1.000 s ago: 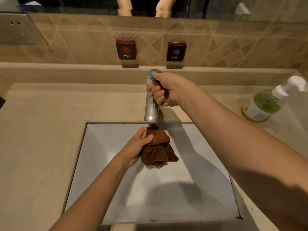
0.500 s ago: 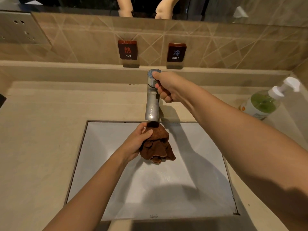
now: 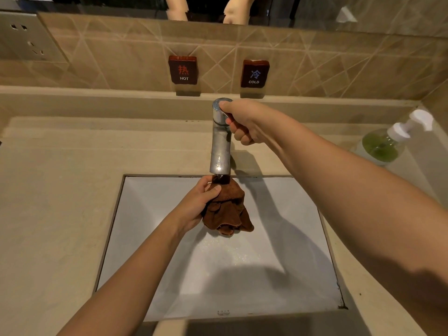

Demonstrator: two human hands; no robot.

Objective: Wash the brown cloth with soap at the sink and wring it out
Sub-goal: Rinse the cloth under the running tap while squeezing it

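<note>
My left hand (image 3: 197, 204) grips the bunched brown cloth (image 3: 228, 209) right under the spout of the chrome faucet (image 3: 220, 146), over the white rectangular sink (image 3: 150, 251). The cloth's loose folds hang down to the right of my fingers. My right hand (image 3: 244, 122) reaches across to the faucet's top, its fingers curled round the handle at the head. Wet droplets glisten on the sink floor below the cloth. A soap pump bottle (image 3: 388, 141) with green liquid stands on the counter at the far right.
A beige stone counter (image 3: 60, 202) surrounds the sink, with a raised ledge behind it. Dark HOT (image 3: 183, 72) and COLD (image 3: 254, 73) signs hang on the tiled wall. A wall socket (image 3: 26, 37) sits at the upper left. A mirror runs along the top.
My right hand has shifted on the faucet head, fingers now lower round the handle. Water droplets have appeared on the sink floor. My left hand keeps the cloth under the spout.
</note>
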